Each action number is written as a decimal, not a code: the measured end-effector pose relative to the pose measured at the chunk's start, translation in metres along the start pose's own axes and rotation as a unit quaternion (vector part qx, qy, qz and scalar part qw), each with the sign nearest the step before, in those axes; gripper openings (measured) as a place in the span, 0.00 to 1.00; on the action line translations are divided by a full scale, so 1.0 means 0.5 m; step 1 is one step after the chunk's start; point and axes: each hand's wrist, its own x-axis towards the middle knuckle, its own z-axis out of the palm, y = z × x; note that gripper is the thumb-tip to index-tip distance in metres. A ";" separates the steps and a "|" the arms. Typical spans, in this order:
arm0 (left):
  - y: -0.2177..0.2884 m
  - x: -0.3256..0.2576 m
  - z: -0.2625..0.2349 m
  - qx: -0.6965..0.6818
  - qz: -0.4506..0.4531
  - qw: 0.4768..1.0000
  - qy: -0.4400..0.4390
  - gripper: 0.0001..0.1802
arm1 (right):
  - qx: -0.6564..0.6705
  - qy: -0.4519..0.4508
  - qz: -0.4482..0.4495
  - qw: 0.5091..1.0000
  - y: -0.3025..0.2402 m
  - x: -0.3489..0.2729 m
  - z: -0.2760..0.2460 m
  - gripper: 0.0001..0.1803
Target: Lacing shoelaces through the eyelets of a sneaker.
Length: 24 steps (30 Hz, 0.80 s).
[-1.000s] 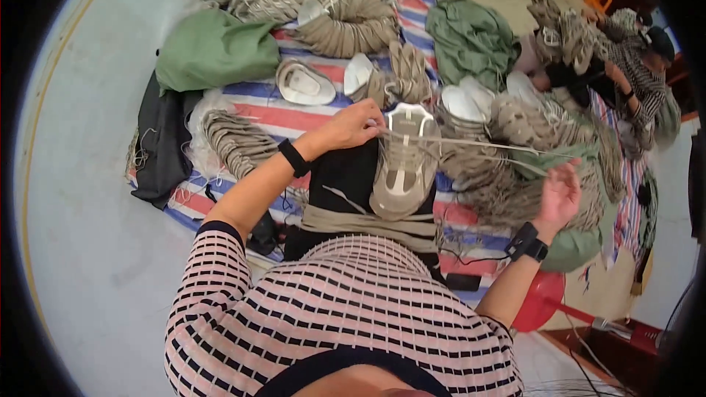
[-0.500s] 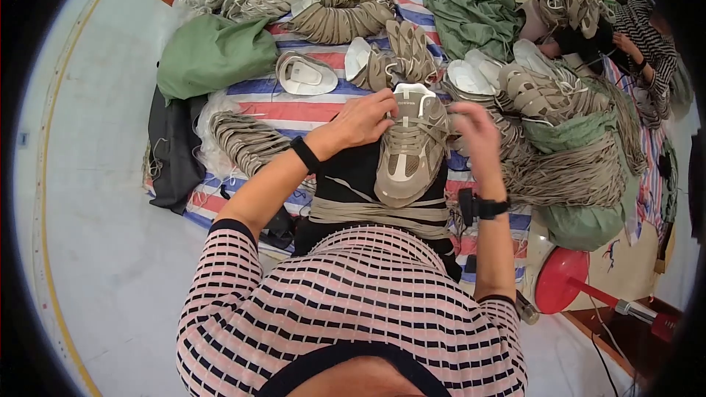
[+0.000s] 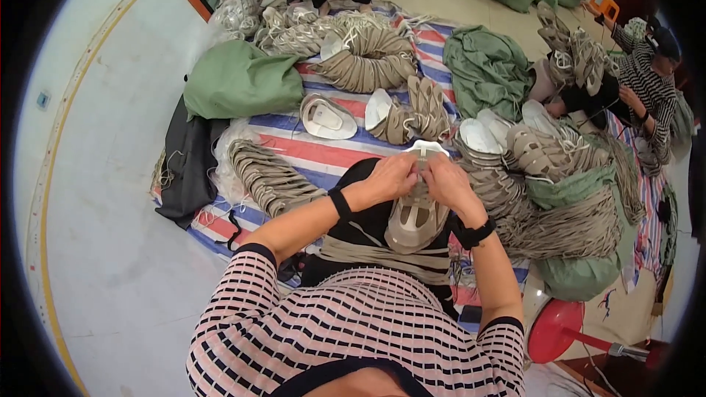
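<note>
A beige-grey shoe upper (image 3: 413, 229) with a pale toe lies over my black-clad lap, its white-edged collar (image 3: 427, 148) pointing away from me. My left hand (image 3: 393, 176) is closed at the left side of its lacing. Opposite it, my right hand (image 3: 450, 181) is closed at the right side. Both sets of fingertips meet over the tongue and cover most of the laces, so whether they pinch a lace is hidden. Flat beige laces (image 3: 379, 253) lie across my thighs just below the toe.
Stacked uppers (image 3: 368, 70) and a single upper (image 3: 328, 117) lie on the striped sheet (image 3: 316, 148). Lace bundles (image 3: 268, 176) stand left, more (image 3: 562, 224) right. Green sacks (image 3: 243, 79) surround them. A red round stand (image 3: 557, 331) is near right; a co-worker (image 3: 647, 95) sits far right.
My right hand has come in from beside the upper onto its lacing, and my left hand has moved onto it too. The view has shifted, showing more of the far floor.
</note>
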 end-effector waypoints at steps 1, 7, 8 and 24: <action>0.000 0.000 -0.005 -0.051 -0.039 0.997 -0.031 0.07 | 0.024 -0.026 0.020 0.999 0.004 0.003 -0.004 0.08; 0.003 0.001 0.002 -0.003 -0.019 1.000 -0.005 0.07 | -0.002 -0.084 0.058 0.995 -0.006 0.018 -0.005 0.11; 0.002 0.001 0.003 -0.004 -0.013 1.000 -0.001 0.07 | -0.013 -0.104 0.082 0.991 -0.008 0.015 -0.001 0.11; -0.012 -0.002 0.002 -0.036 0.037 0.999 0.008 0.08 | -0.053 0.053 -0.085 0.994 0.006 -0.006 -0.005 0.06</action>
